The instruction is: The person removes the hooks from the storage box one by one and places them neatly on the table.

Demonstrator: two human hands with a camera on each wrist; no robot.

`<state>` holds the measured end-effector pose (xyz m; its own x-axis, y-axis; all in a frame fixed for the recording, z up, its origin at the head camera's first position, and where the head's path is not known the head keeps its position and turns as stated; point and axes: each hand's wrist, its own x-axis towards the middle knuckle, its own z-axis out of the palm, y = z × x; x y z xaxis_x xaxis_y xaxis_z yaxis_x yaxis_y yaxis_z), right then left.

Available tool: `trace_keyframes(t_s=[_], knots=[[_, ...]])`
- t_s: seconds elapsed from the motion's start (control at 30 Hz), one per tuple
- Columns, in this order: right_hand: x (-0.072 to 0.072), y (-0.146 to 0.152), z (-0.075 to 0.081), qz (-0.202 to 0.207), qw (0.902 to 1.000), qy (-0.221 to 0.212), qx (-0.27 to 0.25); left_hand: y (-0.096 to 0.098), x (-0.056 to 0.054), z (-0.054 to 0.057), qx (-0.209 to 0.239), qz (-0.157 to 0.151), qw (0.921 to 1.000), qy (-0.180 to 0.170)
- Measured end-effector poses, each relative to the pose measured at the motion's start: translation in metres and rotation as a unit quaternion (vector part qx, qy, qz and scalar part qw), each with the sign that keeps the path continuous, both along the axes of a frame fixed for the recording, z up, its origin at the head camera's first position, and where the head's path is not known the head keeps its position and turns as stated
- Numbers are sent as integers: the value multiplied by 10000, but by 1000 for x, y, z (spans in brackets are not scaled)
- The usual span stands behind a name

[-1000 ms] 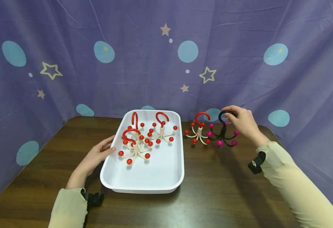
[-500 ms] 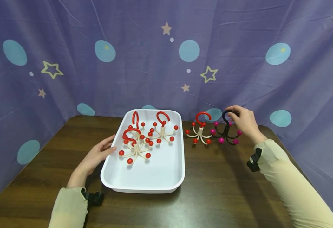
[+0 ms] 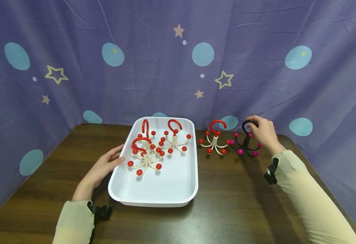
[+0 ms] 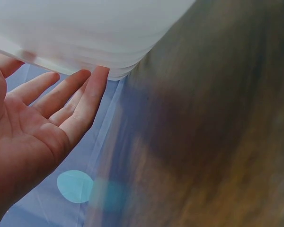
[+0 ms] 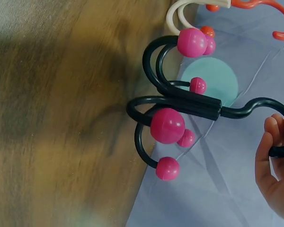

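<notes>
My left hand [image 3: 106, 164] holds the left rim of a white tray [image 3: 158, 204], thumb over the edge and fingers along the outer wall. In the left wrist view the fingertips [image 4: 102, 73] meet that wall. At the back right, my right hand [image 3: 264, 133] pinches the curved top of a black multi-arm hanging hook [image 3: 246, 140], whose arms end in pink balls [image 5: 167, 126]. Just left of it stands a cream-and-red hanging hook [image 3: 215, 139] on the table. Inside the tray are three more cream-and-red hooks [image 3: 145, 159], two overlapping at the left and one back right.
The brown wooden table [image 3: 223, 203] ends at the back against a purple patterned curtain [image 3: 153, 67], which also hangs at both sides. A black wrist strap [image 3: 271, 171] sits on my right sleeve, another strap [image 3: 100, 211] on my left.
My right hand has carried the black hook rightward, farther from the cream-and-red hook beside it; the hook rises slightly, then sinks again. The left hand stays at the tray.
</notes>
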<state>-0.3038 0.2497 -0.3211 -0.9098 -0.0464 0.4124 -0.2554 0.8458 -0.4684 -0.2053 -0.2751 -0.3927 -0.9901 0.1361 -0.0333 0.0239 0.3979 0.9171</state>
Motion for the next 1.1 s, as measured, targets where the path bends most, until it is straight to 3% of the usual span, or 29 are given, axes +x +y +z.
trace_keyframes(t_s=[0.43, 0.67, 1.1], knots=[[-12, -4, -8, -507, 9981, 316, -128, 0, 0, 1, 40, 55, 10000, -30], [-16, -5, -16, -648, 9974, 146, -284, 0, -1, -1, 104, 54, 9999, -84], [-15, -3, -21, -218, 9983, 47, -546, 0, 0, 0, 19, 92, 9999, -121]])
